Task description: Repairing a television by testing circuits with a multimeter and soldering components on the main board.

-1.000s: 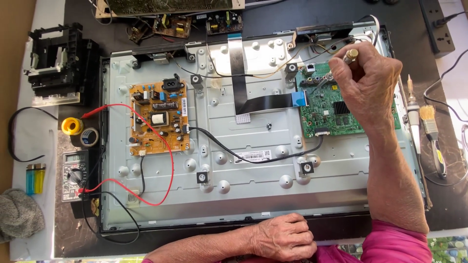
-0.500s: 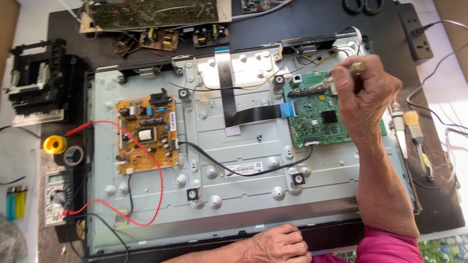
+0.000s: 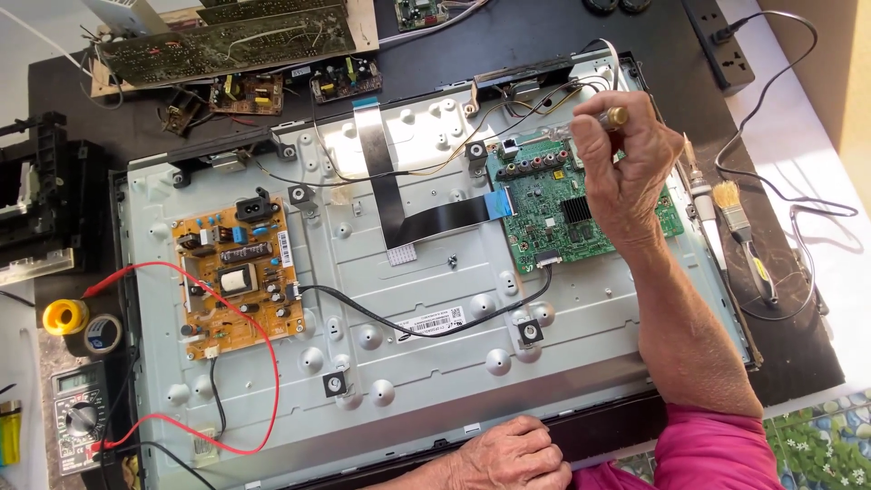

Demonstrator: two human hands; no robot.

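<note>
At the far left I see a grey digital multimeter lying beside the panel, with a roll of yellow tape and a darker roll just above it. A red test lead loops from the meter across the orange-brown power supply board, which is mounted on the left part of the silver metal back panel of a flat television. A black flat ribbon cable runs across the middle of the panel toward the green main circuit board on the right. My left hand rests flat on the near edge of the panel, fingers loosely curled, gripping nothing. My right hand is up over the green board, closed around a slim tool with a brass-coloured end; its tip is hidden, so I cannot tell what it touches. The hands are well apart. Right of the panel, a small bristle brush and a pale-handled tool lie side by side on the black tabletop.
</note>
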